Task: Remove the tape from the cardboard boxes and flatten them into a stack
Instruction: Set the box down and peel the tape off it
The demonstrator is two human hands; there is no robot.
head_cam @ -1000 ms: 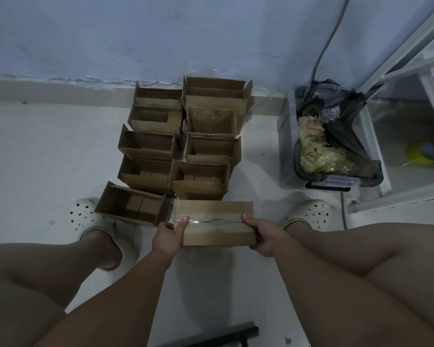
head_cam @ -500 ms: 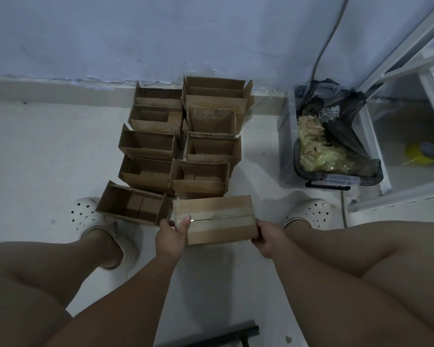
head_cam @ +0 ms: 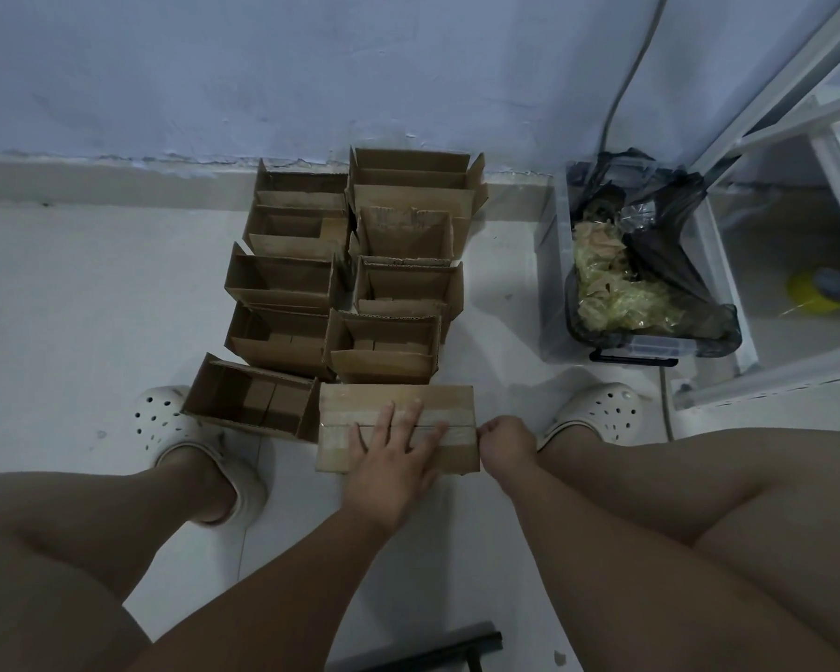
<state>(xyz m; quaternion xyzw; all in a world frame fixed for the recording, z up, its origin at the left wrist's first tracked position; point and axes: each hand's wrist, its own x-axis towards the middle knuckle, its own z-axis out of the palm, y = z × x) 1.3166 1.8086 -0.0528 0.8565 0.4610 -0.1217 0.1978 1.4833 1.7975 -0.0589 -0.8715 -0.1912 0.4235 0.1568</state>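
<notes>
The left hand (head_cam: 394,448) presses spread flat on the sealed box (head_cam: 360,405), the right hand (head_cam: 505,441) pinches the tape (head_cam: 457,429) at its end, and the opened boxes (head_cam: 282,278) behind stand unflattened, unstacked.

**Sealed box** (head_cam: 360,405): brown cardboard, oblong, closed. It lies on the floor (head_cam: 93,308) at the near end of the rows, its long side running left to right. The left hand (head_cam: 389,458) rests flat on its top. The right hand (head_cam: 505,441), fingers curled, sits at its right end.

**Tape** (head_cam: 457,427): a pale, clear strip stuck along the top seam of the sealed box, end to end.

**Open boxes** (head_cam: 282,283): brown cardboard, tops open, flaps raised. They stand packed in two rows from the sealed box to the foot of the wall (head_cam: 214,65). The nearest left one is skewed and touches the sealed box's left end. The far right one is the largest.
</notes>
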